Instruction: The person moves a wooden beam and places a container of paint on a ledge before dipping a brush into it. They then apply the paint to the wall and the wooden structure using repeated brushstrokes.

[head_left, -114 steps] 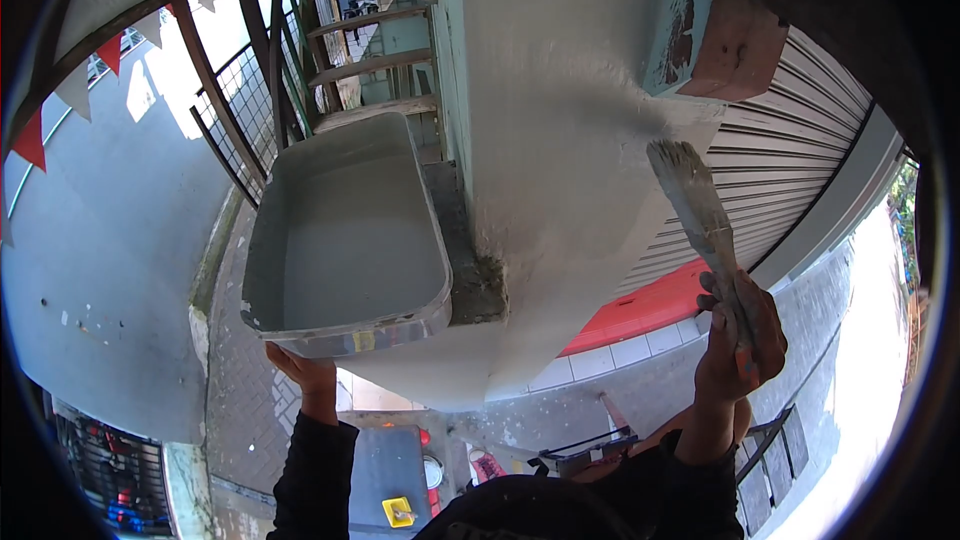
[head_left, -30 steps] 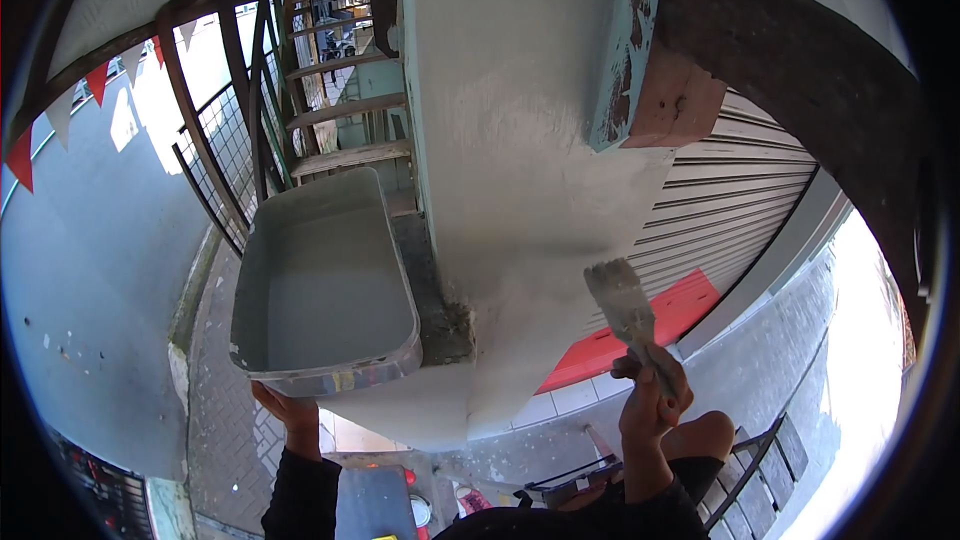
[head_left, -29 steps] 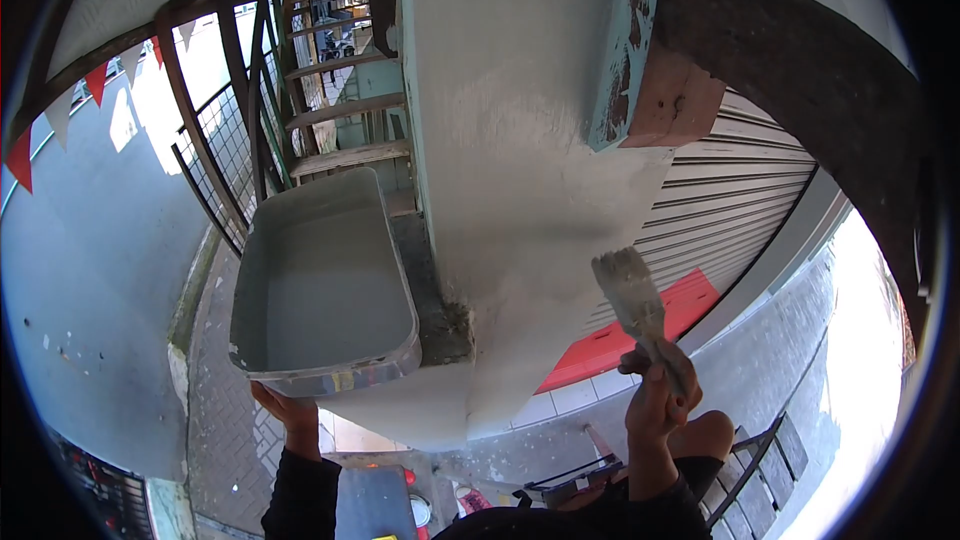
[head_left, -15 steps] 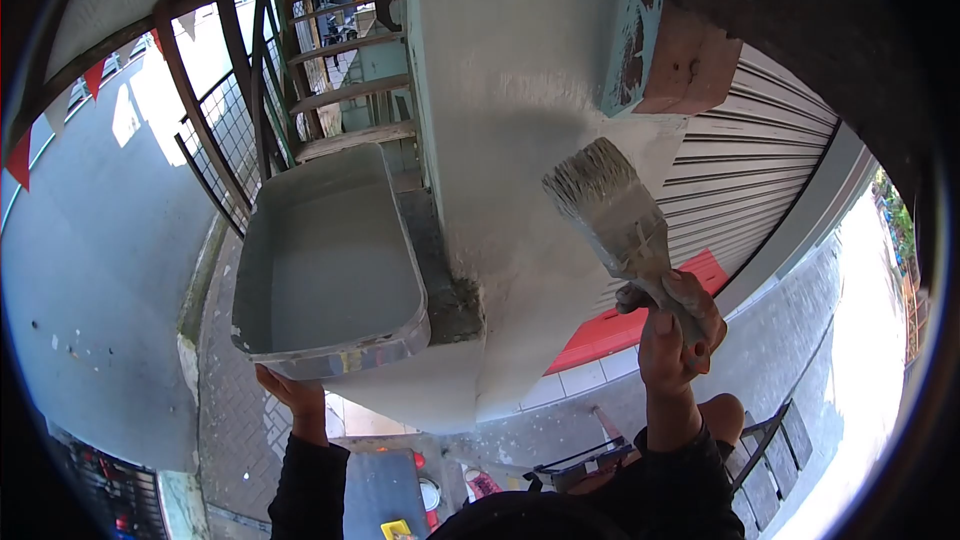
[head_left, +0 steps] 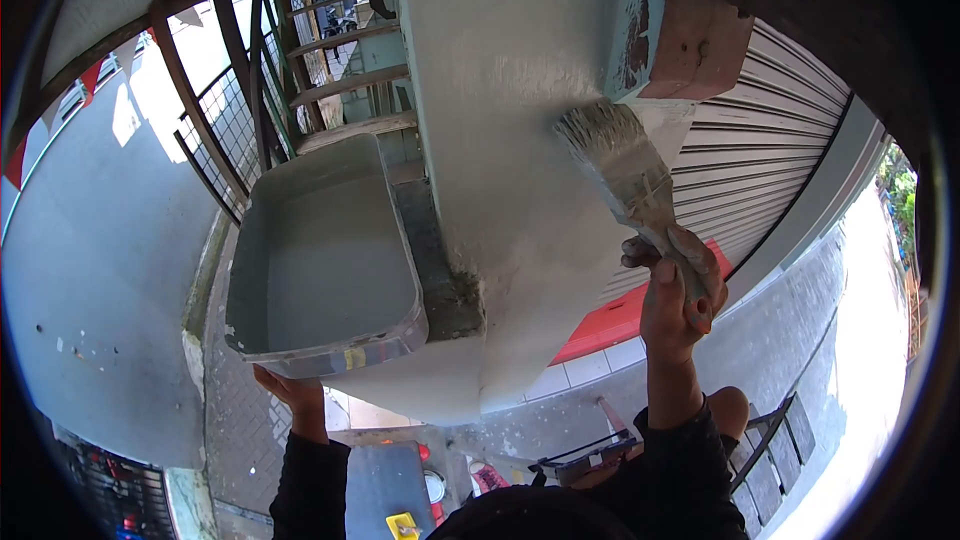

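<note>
My right hand [head_left: 677, 292] is closed round the handle of a wide paintbrush [head_left: 633, 172]. The bristles point up and to the left, caked with grey paint, and reach close to the wall [head_left: 515, 200] just below a beam end. From underneath, my left hand [head_left: 298, 396] bears up a rectangular plastic tub [head_left: 385, 348], its fingers partly hidden by the base. Pale grey paint [head_left: 335, 265] lies inside the tub, and dried smears coat its outside.
A beam end [head_left: 695, 45] with peeling blue-green paint juts out above the brush. Slatted shutters [head_left: 765, 130] lie to the right, wooden stairs [head_left: 352, 88] at upper left. A small ledge [head_left: 450, 295] sits beside the tub. Far below are a grey table [head_left: 375, 485] and a yellow item [head_left: 402, 525].
My right hand has raised the paintbrush slightly and shifted it a little right, towards the beam end. The tub has moved slightly up and left in view, still on my left hand.
</note>
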{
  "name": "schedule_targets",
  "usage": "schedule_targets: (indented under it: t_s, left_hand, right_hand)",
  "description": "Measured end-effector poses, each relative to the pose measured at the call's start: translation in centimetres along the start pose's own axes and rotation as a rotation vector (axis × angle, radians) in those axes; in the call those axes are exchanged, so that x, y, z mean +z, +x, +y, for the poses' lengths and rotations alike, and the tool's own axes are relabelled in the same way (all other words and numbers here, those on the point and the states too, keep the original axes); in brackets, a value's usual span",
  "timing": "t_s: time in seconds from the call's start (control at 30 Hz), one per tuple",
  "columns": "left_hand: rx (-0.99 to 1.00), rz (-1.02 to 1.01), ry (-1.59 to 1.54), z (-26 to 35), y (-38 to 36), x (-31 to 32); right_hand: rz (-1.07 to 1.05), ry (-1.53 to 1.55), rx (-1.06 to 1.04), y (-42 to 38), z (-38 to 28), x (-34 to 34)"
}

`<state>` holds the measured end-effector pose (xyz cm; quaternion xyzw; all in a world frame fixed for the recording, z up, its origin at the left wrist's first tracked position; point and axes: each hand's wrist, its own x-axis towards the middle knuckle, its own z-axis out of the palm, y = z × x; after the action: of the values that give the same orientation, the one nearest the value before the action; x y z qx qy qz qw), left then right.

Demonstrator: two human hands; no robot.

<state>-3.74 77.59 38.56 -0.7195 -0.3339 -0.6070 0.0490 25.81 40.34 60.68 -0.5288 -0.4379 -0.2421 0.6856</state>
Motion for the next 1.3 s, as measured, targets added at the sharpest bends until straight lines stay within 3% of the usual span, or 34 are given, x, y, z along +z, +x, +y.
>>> schedule_targets:
  t_s: [0.03,0.1,0.27,0.4,0.53,0.63,0.7,0.77,0.93,1.1,1.2,1.3]
  left_hand:
    - [-0.132,-0.014,-0.138,-0.6,-0.4,0.4]
    - [-0.166,-0.027,-0.192,-1.7,-1.2,0.7]
    - [0.188,0.012,0.155,2.4,2.1,-0.9]
    - [-0.041,-0.05,-0.114,-0.8,0.1,-0.1]
    - [-0.008,-0.032,-0.055,0.2,0.7,-0.1]
    - [-0.168,-0.07,-0.19,0.0,0.5,-0.1]
    - [-0.112,-0.033,-0.109,-0.1,0.3,0.0]
    - [0.185,0.073,0.24,2.9,2.4,-0.7]
    - [-0.277,-0.053,-0.249,-0.4,0.0,0.2]
    - [-0.458,-0.019,-0.452,1.1,0.8,0.2]
    - [-0.358,-0.024,-0.367,1.4,1.1,0.0]
    - [-0.094,-0.005,-0.066,-0.4,0.0,0.6]
  right_hand:
    - [0.011,0.015,-0.006,0.2,0.2,-0.3]
    - [0.035,0.008,0.017,0.6,0.1,-1.0]
    - [0.125,0.022,-0.007,1.5,1.4,-3.4]
    - [0.17,0.01,-0.009,2.0,1.6,-4.5]
    - [0.227,-0.001,0.011,2.1,1.7,-5.0]
    - [0.271,-0.007,0.054,1.2,1.6,-4.7]
    - [0.28,-0.026,0.087,-0.1,1.6,-4.3]
    - [0.268,-0.052,0.122,-2.4,1.8,-4.1]
    - [0.262,-0.1,0.396,-10.2,3.1,-4.1]
    - [0.282,-0.162,0.572,-13.6,1.0,-3.5]
    - [0.295,-0.193,0.777,-12.2,-0.6,-3.2]
    - [0.176,-0.269,0.719,-7.4,-1.5,-3.1]
